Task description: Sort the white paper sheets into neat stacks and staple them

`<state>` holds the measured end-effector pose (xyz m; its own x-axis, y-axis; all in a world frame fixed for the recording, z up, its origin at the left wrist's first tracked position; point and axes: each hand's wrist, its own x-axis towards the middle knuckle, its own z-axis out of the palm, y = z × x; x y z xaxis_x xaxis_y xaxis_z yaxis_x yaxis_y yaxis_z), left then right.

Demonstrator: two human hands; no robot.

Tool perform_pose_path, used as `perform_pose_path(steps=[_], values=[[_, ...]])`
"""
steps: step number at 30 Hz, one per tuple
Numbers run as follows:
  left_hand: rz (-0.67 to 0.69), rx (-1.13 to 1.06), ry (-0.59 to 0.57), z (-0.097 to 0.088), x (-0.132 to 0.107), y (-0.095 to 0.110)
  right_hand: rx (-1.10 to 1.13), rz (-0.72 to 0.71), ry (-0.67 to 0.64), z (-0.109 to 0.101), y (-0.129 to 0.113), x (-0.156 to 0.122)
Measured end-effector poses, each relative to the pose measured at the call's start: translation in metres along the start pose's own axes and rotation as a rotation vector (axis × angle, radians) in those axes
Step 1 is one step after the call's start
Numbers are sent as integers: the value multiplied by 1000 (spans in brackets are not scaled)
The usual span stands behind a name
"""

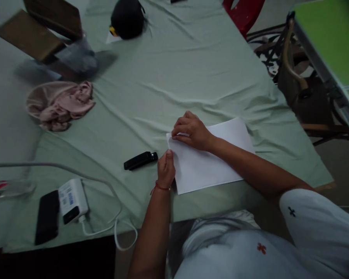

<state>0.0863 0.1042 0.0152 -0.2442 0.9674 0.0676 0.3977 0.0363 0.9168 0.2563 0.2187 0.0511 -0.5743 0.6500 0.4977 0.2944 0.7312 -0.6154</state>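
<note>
A white sheet of paper [212, 162] lies on the pale green tablecloth [177, 77] near the table's front edge. My right hand [192, 131] rests on the sheet's far left corner, fingers curled and pressing the paper down. My left hand [166, 169], with a red thread at the wrist, is closed against the sheet's left edge, thumb on the paper. A black stapler-like object [140, 160] lies just left of my left hand.
A white power bank [72, 199] with a cable and a black phone [47, 217] sit at the front left. Pink cloth [59, 104] lies further back, with brown boards [40, 27] and a black pouch [127, 18] at the far edge. Chairs [296, 73] stand to the right.
</note>
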Motion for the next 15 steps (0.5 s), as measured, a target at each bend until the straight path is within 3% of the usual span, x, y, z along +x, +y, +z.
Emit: perform_pose_path(steps=[10, 15], values=[[66, 27, -78, 0, -3, 0, -88, 115, -16, 6, -10, 5], [78, 7, -62, -3, -4, 0, -229, 213, 57, -7, 10, -18]])
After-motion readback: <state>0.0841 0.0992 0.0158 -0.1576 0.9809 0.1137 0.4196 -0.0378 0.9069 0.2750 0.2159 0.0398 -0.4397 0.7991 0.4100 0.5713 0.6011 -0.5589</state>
